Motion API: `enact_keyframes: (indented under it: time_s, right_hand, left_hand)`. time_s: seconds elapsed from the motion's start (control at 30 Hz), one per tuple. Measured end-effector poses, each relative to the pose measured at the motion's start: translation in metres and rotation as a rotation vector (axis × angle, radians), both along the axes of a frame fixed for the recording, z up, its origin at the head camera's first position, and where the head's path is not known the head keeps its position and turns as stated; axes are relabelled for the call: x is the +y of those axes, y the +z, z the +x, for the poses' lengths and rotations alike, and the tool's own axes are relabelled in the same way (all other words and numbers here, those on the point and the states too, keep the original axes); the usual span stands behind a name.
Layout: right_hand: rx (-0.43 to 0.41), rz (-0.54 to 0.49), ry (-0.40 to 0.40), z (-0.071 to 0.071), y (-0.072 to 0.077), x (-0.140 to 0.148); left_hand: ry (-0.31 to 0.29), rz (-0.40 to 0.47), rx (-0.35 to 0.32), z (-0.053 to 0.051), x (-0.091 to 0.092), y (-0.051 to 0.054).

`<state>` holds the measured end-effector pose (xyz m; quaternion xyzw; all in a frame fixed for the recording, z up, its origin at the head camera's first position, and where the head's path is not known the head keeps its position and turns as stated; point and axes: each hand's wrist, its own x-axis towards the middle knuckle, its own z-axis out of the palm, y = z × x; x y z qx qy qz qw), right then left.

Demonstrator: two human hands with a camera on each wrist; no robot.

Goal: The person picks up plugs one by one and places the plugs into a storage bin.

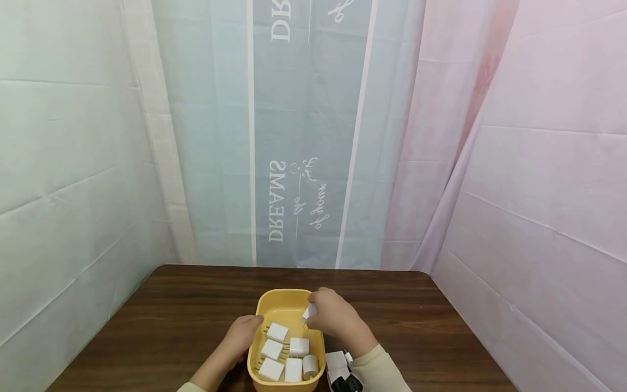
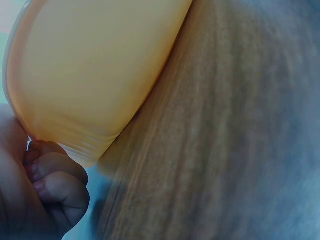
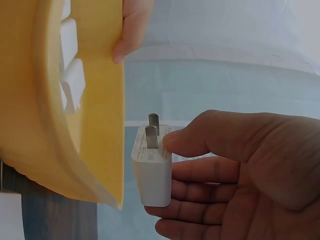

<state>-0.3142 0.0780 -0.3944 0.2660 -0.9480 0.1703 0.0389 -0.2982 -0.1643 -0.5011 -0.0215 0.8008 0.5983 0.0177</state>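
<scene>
A yellow plastic bin (image 1: 284, 303) stands on the table with several white charger plugs (image 1: 272, 349) in its near half. My left hand (image 1: 241, 334) grips the bin's left rim, thumb over the edge; in the left wrist view its curled fingers (image 2: 62, 187) lie against the bin's outer wall (image 2: 100, 65). My right hand (image 1: 337, 316) pinches a white charger (image 3: 154, 180) between thumb and fingers, its two metal prongs bare. That charger is over the right side of the bin, above its far half, apart from the other plugs.
To the right of the bin, partly behind the right forearm, lie more white plugs (image 1: 337, 363) and a black one (image 1: 349, 384). The dark wooden table (image 1: 196, 305) ends at a hanging cloth (image 1: 303, 136), with pale cloth walls on both sides.
</scene>
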Motion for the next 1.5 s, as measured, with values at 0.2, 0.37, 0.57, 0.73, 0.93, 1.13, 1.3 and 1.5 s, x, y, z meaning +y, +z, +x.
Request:
enact_keyframes:
  time_s: [0.2,0.37,0.57,0.73,0.93,1.13,1.3,1.5]
  right_hand:
    - [-0.021,0.029,-0.001,-0.005,-0.005,-0.01]
    - [-0.073,0.032,0.006,-0.011,-0.011,-0.016]
    - [-0.095,0.035,-0.005,-0.017,-0.02,-0.021]
    - [-0.095,0.061,-0.011,-0.022,-0.026,-0.025]
    - [-0.091,0.069,-0.022,-0.026,-0.03,-0.029]
    - [-0.102,0.079,-0.039,-0.028,-0.032,-0.033]
    - [-0.113,0.091,-0.041,-0.029,-0.035,-0.035]
    - [-0.106,0.112,-0.035,-0.029,-0.036,-0.038]
  left_hand:
    - [0.001,-0.003,-0.006,-0.002,-0.001,0.0]
    - [-0.017,0.005,0.01,-0.003,-0.001,-0.003]
    - [-0.012,0.026,0.031,-0.003,-0.001,-0.005]
    - [-0.013,0.018,0.016,-0.003,-0.002,-0.004]
    - [-0.02,0.051,0.032,-0.002,-0.001,-0.005]
    - [-0.028,0.077,0.025,-0.003,-0.001,-0.005]
    - [-0.032,0.075,0.014,-0.003,-0.002,-0.006]
    - [-0.033,0.064,0.009,-0.003,-0.003,-0.006]
